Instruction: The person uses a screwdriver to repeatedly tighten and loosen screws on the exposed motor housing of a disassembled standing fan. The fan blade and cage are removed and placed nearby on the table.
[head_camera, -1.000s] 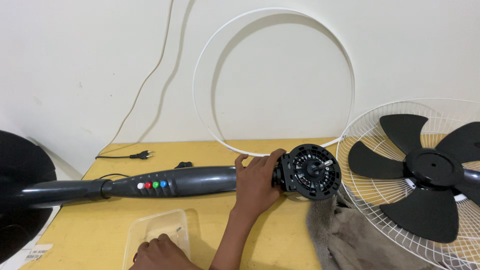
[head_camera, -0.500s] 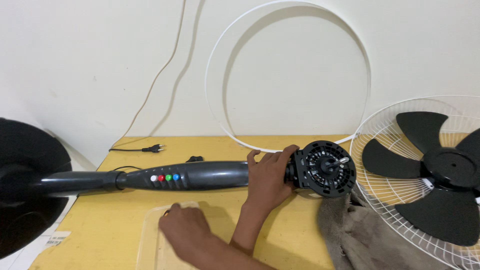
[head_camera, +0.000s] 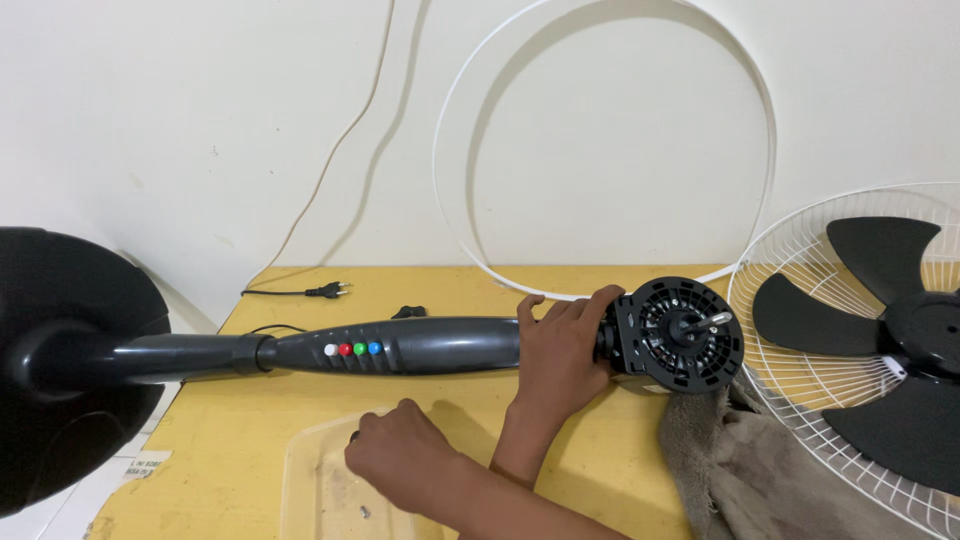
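A dark grey stand fan lies on its side across the yellow table. Its pole carries a row of coloured buttons, and its bare black motor head points right with the shaft showing. My right hand is wrapped around the neck just left of the motor head. My left hand reaches into a clear plastic tray at the front, fingers curled down onto its floor. Whether they pinch anything is hidden. A tiny dark part lies in the tray.
The fan's round black base fills the left edge. A white wire guard with the black blade on it lies at the right, over a grey-brown cloth. A white ring leans on the wall. The plug lies at the back.
My left hand has moved forward from the bottom edge into the clear tray. My right hand has kept its grip on the fan's neck. The view has shifted left.
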